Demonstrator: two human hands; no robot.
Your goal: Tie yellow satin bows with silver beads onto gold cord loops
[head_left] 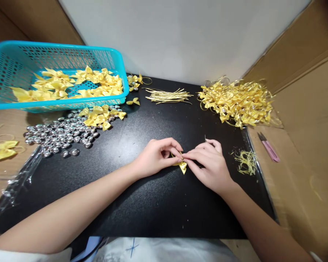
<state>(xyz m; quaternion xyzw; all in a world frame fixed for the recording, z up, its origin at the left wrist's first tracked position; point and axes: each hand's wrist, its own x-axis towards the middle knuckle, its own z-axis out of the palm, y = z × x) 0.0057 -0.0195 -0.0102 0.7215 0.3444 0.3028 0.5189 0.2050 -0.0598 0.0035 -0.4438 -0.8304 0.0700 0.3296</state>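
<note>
Near the middle of the black board [142,214], my left hand [161,155] pinches a small yellow ribbon bow [183,167] between thumb and fingers. The fingertips of my right hand [207,160] meet it from the other side, closed on a thin gold cord [181,154] at the bow's top. A thin dark pointed piece [205,138] sticks up by the right hand's outer fingers; how it is held is hidden. Part of the bow is covered by my fingers.
A turquoise basket [57,103] of yellow bows stands back left, with silver beads [62,134] before it. Gold cords [168,95] lie at the back, tangled bows [236,103] back right. Cord scraps [246,162] and pink-handled snips [270,150] lie right.
</note>
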